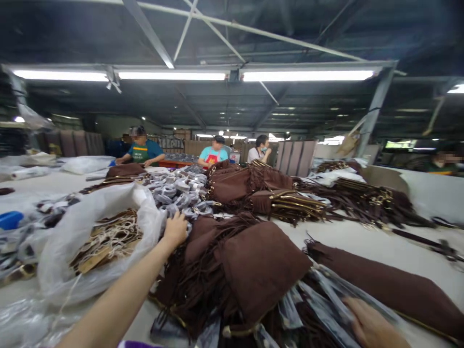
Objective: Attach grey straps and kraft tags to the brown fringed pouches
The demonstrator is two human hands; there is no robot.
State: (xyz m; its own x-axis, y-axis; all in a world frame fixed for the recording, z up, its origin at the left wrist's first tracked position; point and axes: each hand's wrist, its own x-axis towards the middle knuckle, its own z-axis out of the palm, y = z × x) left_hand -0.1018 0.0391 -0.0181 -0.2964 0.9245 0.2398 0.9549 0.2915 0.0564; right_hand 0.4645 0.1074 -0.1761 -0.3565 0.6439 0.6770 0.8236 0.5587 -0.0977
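Observation:
My left hand (pixel 176 229) reaches to the near edge of a heap of coiled straps in clear plastic wrapping (pixel 177 186). Its fingers curl down around one wrapped strap, with the fingertips partly hidden. At the lower right, my right hand (pixel 371 323) is smeared by motion beside long clear plastic sleeves (pixel 329 295); its fingers do not show clearly. Between my hands lies a stack of dark brown fringed bags (pixel 264 266) with gold zips. Another brown bag (pixel 384 280) lies flat on the right, close to my right hand.
An open plastic sack (pixel 141 198) of cardboard tags with white strings (pixel 112 239) stands left. More brown bags (pixel 250 183) are piled behind, with dark straps (pixel 377 198) at right. Co-workers (pixel 214 152) stand across the white table (pixel 290 237). A blue object (pixel 10 220) sits far left.

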